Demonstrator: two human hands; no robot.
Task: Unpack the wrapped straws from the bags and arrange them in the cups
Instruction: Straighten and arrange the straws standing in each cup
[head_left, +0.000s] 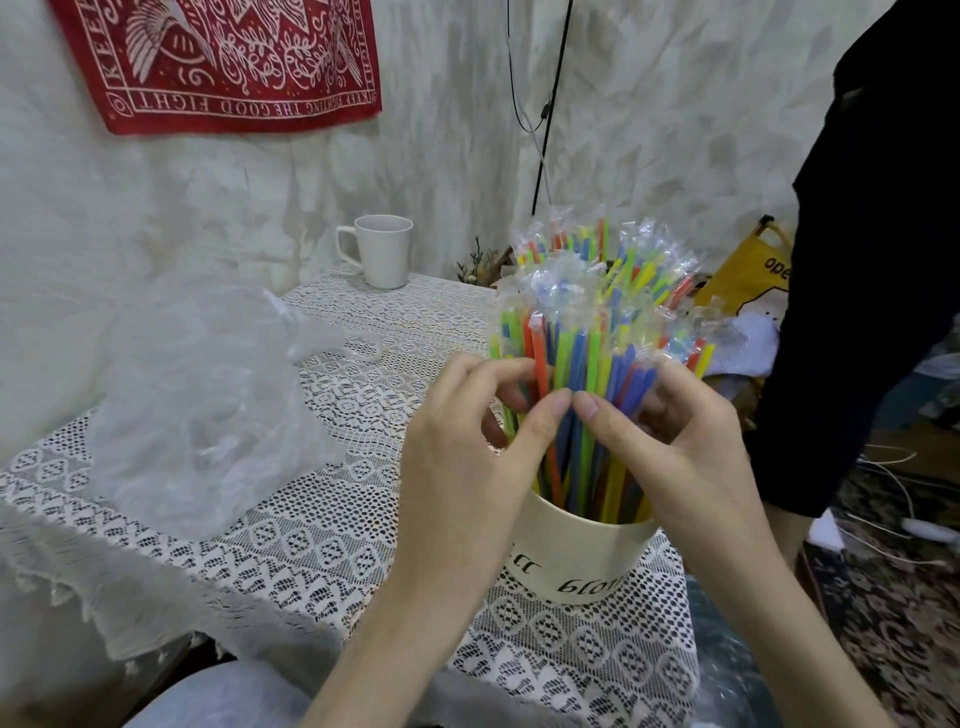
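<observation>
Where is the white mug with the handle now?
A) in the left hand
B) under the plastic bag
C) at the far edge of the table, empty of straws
C: the white mug stands alone at the table's far edge, with no straws showing in it.

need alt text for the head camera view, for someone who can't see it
Two hands, left hand and right hand, grip a bundle of colourful wrapped straws standing in a cream cup on a lace tablecloth. A crumpled clear plastic bag lies to the left, a white mug behind.
</observation>
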